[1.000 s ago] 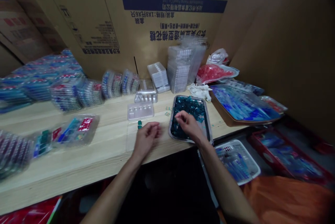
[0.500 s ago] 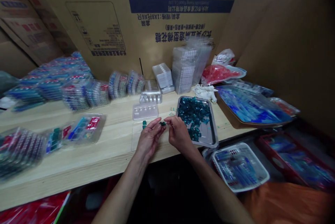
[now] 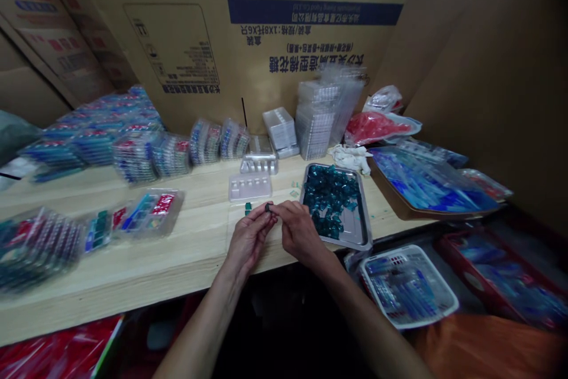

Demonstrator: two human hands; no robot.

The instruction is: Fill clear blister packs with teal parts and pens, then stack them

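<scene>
My left hand (image 3: 249,241) pinches a small dark teal piece (image 3: 268,207) between thumb and fingers. The closed fingertips of my right hand (image 3: 299,230) meet the same piece from the right. Its exact kind is too small to make out. Just left of my left fingers, another green piece (image 3: 248,207) lies at a clear plastic tray, partly covered by the hand. Behind it sits an upturned-looking clear tray (image 3: 249,187) with a row of small shapes. Close to my right hand, a metal tray (image 3: 367,222) holds a heap of dark teal pieces (image 3: 331,190).
Stacked clear trays (image 3: 317,119) stand against the cardboard box (image 3: 177,30). Filled packs (image 3: 164,204) and stacks of packs (image 3: 35,249) occupy the left. At right are a carton of blue packets (image 3: 426,181), a white basket (image 3: 446,302), a white cloth (image 3: 351,157) and a red bag (image 3: 377,126).
The dark teal piece has shifted slightly left and up between my fingertips. My right hand has turned, its fingers now reaching farther left against the left hand. The whole view has shifted slightly.
</scene>
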